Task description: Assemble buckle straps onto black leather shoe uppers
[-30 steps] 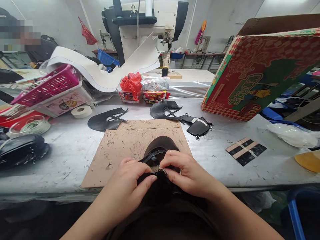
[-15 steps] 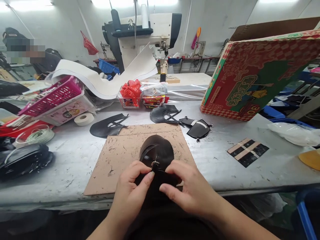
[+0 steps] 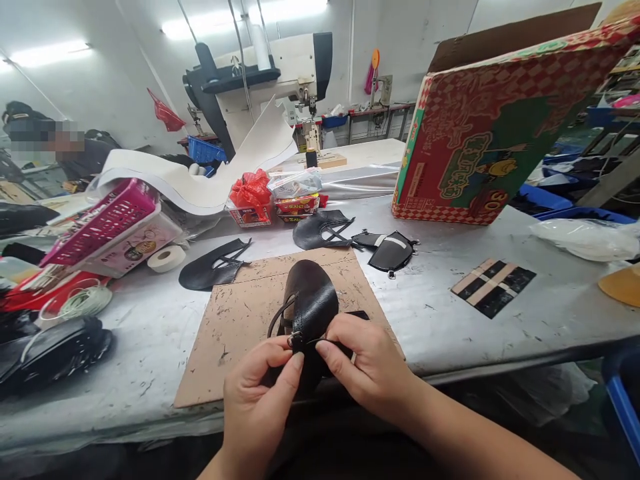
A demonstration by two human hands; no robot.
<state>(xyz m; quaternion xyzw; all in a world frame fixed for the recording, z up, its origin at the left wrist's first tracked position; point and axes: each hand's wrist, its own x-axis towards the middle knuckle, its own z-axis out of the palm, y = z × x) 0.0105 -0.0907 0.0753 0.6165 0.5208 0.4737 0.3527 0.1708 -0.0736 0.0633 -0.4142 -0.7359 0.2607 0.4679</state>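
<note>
A black leather shoe upper [image 3: 313, 297] with thin straps and a small metal buckle [image 3: 293, 339] is held over the front part of a brown cardboard sheet [image 3: 240, 333]. My left hand [image 3: 265, 393] is closed, thumb and fingers pinching the black piece right by the buckle. My right hand [image 3: 365, 360] is also closed, pinching a thin dark part of the upper just right of the buckle. Two similar black uppers [image 3: 213, 265] [image 3: 320, 230] lie behind the cardboard, beside black pieces with buckles [image 3: 393, 251].
A red and green carton [image 3: 465, 147] stands at the back right. At the left are a pink basket [image 3: 103, 223], a tape roll [image 3: 167, 259] and black pieces [image 3: 55, 350]. A sewing machine [image 3: 270, 73] stands behind; a person [image 3: 65, 143] is far left.
The upper has turned in my hands, showing more of its smooth outer side. My right thumb and fingers have come together on its edge. The camera view has shifted and tilted slightly.
</note>
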